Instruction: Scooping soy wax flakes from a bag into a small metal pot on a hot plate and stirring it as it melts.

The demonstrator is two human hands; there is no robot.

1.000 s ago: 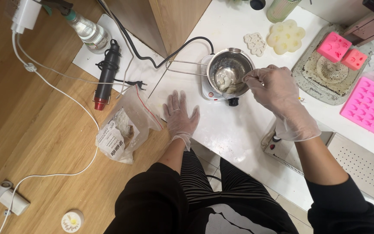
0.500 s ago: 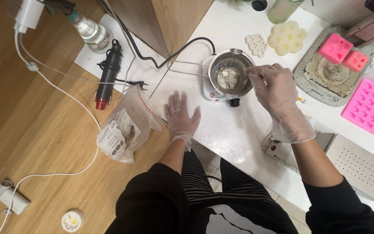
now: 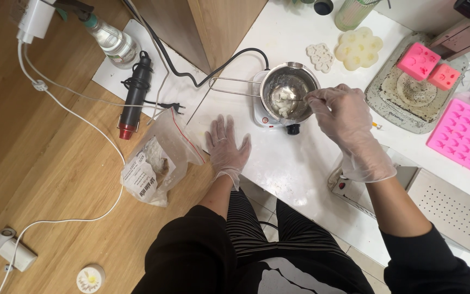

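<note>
A small steel pot [image 3: 303, 76] with a long wire handle sits on a little white electric hotplate [image 3: 260, 111] on the white table [image 3: 295, 163]. White lumps lie in cloudy liquid inside the pot. My right hand [image 3: 341, 111], in a clear glove, pinches a thin stirring stick whose tip reaches into the pot. My left hand [image 3: 227, 147], also gloved, lies flat and spread on the table, just left of the hotplate, holding nothing.
A clear zip bag of pale flakes [image 3: 156, 160] lies at the table's left edge. A black heat gun [image 3: 134, 95] and spray bottle [image 3: 112, 41] lie farther left. Pink silicone moulds [image 3: 463, 133], white flower moulds [image 3: 359, 48], a grey tray [image 3: 409, 103] and a perforated metal plate [image 3: 452, 209] are right.
My right hand has moved the stick around inside the pot, and the white lumps have shifted and look smaller. My left hand has stayed flat on the table.
</note>
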